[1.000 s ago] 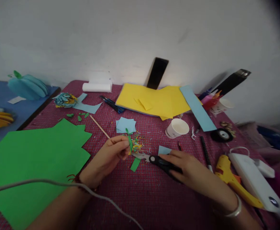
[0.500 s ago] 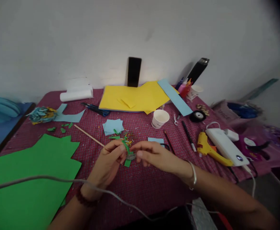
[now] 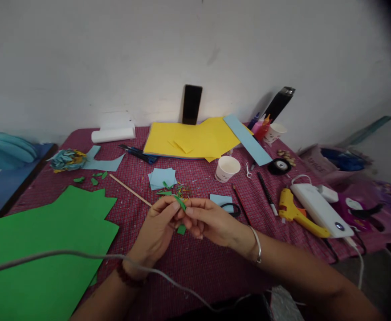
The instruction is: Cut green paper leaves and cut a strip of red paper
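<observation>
Between my two hands, above the checked cloth, is a small curled green paper strip (image 3: 180,203). My left hand (image 3: 162,225) pinches it from the left, thumb against forefinger. From the right, my right hand (image 3: 212,220) closes thumb and forefinger on the same strip. Below the fingertips a small green paper piece (image 3: 181,229) shows; whether it joins the strip is hidden. Just beyond my hands lie thin green and yellow scraps (image 3: 184,191) and a stack of light blue paper squares (image 3: 162,178).
A large green sheet (image 3: 48,227) covers the left front. A paper cup (image 3: 227,168), yellow glue gun (image 3: 299,216) and white power bank (image 3: 320,209) stand or lie to the right. A grey cable (image 3: 82,254) crosses the foreground. Yellow paper (image 3: 195,138) lies at the back.
My right hand has moved left, and its fingers have closed on the green strip beside my left fingertips. The camera view has shifted slightly.
</observation>
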### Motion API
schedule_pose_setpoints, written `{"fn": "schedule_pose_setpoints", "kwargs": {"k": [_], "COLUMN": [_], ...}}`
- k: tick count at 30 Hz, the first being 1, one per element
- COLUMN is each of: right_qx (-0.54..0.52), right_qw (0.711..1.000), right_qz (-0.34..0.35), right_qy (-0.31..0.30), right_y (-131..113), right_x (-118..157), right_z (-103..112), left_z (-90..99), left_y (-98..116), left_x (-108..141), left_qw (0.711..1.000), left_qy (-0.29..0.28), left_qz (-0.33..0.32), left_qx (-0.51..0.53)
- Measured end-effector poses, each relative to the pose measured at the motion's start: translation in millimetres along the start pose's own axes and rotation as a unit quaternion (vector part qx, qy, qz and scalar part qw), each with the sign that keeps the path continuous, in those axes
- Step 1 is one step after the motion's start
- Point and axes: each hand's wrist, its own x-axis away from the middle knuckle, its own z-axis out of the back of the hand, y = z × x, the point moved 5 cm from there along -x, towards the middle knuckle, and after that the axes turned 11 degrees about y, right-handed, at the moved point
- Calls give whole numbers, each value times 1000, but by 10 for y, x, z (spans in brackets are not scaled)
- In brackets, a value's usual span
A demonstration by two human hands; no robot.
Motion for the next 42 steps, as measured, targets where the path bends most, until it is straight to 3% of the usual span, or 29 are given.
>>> {"fn": "schedule_pose_setpoints", "kwargs": {"k": [8,12,17,22,24,28,30,35,42], "right_qx": [-12,101,319,444,434,264,178,154,208], "right_qw": [1000,990,921,861,870,949,971,974,960], "right_qz": [-5,61,181,222,216,150,133,132,131], "right_qy": [10,74,129,111,94,84,85,98,135], "right_y": [19,-75,-286,-353,-340,-250,-201,-132,-182], "right_x": [-21,-13,37,63,58,17,-5,-47,-51], "right_z": [36,94,147,160,178,269,300,314,346], "left_z": [2,12,-10,25,19,36,65,100,80], "left_y": [-43,-64,-78,-83,-75,-58,-62,-111,-76], "left_x": [-4,1,23,-12,-20,-34,-45,-63,-82], "left_qw": [1000,1000,996,990,989,992,991,988,994], "left_qy": [-10,-26,-83,-29,-18,14,33,54,50], "left_qz": [0,13,36,8,10,16,3,-14,70], "left_qx": [-16,-7,-22,-137,-148,-127,-126,-143,-67]}}
